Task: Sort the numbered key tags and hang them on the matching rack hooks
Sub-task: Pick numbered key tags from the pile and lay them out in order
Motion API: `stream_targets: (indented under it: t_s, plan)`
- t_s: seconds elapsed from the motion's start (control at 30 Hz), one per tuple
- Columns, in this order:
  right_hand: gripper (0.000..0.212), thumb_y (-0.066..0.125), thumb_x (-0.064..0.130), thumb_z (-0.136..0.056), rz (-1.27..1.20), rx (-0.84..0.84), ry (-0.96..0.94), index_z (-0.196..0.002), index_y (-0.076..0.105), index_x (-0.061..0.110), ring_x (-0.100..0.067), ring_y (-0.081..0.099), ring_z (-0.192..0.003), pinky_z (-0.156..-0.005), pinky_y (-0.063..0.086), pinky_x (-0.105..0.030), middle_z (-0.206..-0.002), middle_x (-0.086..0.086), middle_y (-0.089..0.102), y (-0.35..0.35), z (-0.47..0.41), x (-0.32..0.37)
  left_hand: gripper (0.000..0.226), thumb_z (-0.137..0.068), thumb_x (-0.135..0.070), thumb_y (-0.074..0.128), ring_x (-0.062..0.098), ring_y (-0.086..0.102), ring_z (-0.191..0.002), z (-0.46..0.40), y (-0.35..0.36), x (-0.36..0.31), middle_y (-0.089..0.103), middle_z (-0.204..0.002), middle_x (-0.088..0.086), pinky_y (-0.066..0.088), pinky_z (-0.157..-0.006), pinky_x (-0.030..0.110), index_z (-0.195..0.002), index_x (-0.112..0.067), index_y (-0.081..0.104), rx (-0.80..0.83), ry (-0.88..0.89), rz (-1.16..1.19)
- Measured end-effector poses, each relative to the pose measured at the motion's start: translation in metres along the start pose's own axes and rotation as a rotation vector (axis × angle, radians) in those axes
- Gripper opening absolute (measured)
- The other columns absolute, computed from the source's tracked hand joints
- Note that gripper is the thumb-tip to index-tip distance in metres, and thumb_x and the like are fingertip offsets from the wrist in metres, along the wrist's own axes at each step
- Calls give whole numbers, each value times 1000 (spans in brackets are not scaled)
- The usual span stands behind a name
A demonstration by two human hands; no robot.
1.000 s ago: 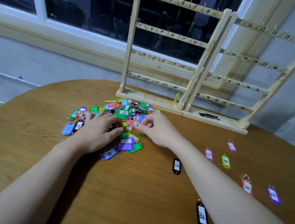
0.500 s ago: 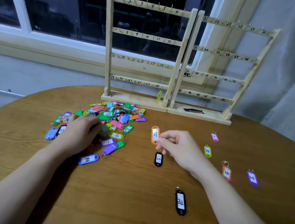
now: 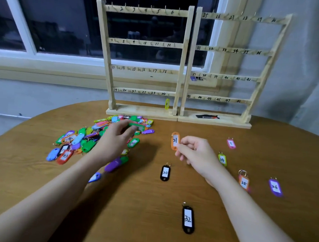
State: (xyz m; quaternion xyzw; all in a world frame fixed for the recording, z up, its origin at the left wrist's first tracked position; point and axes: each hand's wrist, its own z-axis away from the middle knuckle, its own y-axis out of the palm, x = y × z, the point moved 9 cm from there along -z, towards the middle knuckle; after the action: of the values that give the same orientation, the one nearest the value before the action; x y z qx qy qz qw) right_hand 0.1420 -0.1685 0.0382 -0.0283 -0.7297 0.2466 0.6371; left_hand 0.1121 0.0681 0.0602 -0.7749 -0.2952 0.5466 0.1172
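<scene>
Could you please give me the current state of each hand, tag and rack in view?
Right hand: pinches orange tag 21, held above the table.
Left hand: grips a green tag over the pile.
Black tags 20 and 32: lying flat, apart.
Yellow tag: hanging by hook 24.
Rack: upright, most hooks bare.

A single wide-angle camera worn on the person's head looks forward and down across the round wooden table (image 3: pixel 150 221), close over both forearms, facing the numbered wooden rack (image 3: pixel 183 67) standing at the table's far edge before a dark window (image 3: pixel 58 25); straight lines bow toward the frame's edges, and no second view is given
</scene>
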Motion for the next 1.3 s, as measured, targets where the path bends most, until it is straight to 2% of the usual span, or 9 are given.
stream_targets:
  t_s: [0.13, 0.27, 0.37, 0.53, 0.7, 0.93, 1.03, 1.13, 1.3]
  plan:
    - [18, 63, 18, -98, 94, 75, 22, -83, 72, 16, -3, 55, -54, -52, 41, -14, -69, 5, 74, -1, 7, 2, 26, -105, -24, 51, 6, 39, -62, -12, 33, -24, 46, -67, -7, 31, -58, 24, -82, -14, 58, 30, 21, 27]
    - [25, 62, 19, -98, 257, 133, 64, -76, 74, 19, -6, 51, -49, -52, 43, -22, -69, 4, 75, -6, 14, -3, 34, -108, -24, 42, 8, 40, -64, -5, 62, -21, 46, -70, -2, 32, -61, 26, -77, -15, 50, 176, 13, 75]
    - [26, 60, 20, -98, 388, 193, 111, -79, 76, 17, -6, 49, -47, -50, 42, -22, -69, 7, 75, -9, 19, -6, 33, -109, -25, 42, 9, 40, -62, 5, 72, -10, 46, -68, -4, 32, -59, 27, -81, -14, 57, 280, -28, 111]
    - [27, 61, 26, -95, 509, 269, 179, -75, 75, 16, -4, 43, -40, -45, 37, -22, -65, 8, 73, -7, 26, -12, 28, -106, -14, 48, 13, 43, -62, 3, 68, -5, 58, -68, -1, 34, -58, 26, -91, -19, 71, 260, -12, 172]
    - [31, 64, 32, -93, 588, 225, 202, -70, 72, 13, -7, 45, -40, -46, 38, -23, -59, 7, 71, -7, 23, -20, 19, -104, -8, 51, 16, 58, -74, 3, 66, -4, 77, -93, 3, 51, -79, 42, -96, -18, 64, 222, -82, 294]
    - [32, 68, 40, -89, 627, 241, 219, -68, 70, 17, -16, 51, -53, -55, 39, -31, -71, -14, 71, -9, 21, -30, 7, -106, -10, 47, 15, 64, -74, 7, 72, -5, 78, -98, 3, 53, -75, 27, -107, -3, 48, 253, -104, 340]
    - [35, 70, 44, -87, 637, 235, 212, -65, 70, 17, -16, 50, -51, -54, 40, -32, -70, -14, 71, -10, 21, -32, 15, -108, -15, 44, 17, 67, -76, 11, 73, -12, 79, -94, 3, 53, -72, 23, -106, 0, 47, 249, -101, 319]
    - [39, 69, 47, -89, 631, 161, 166, -65, 73, 17, -16, 53, -50, -54, 46, -34, -67, -11, 71, -18, 18, -23, 27, -107, -25, 45, 18, 64, -75, 14, 72, -16, 78, -88, 2, 51, -73, 35, -93, -2, 51, 238, -103, 269]
    - [35, 65, 37, -96, 439, -63, 93, -68, 73, 19, -8, 54, -49, -53, 44, -27, -60, -5, 67, -46, 19, -10, 35, -103, -36, 56, 15, 43, -63, 28, 72, -39, 51, -66, 10, 34, -61, 36, -75, -15, 62, 235, -21, 185]
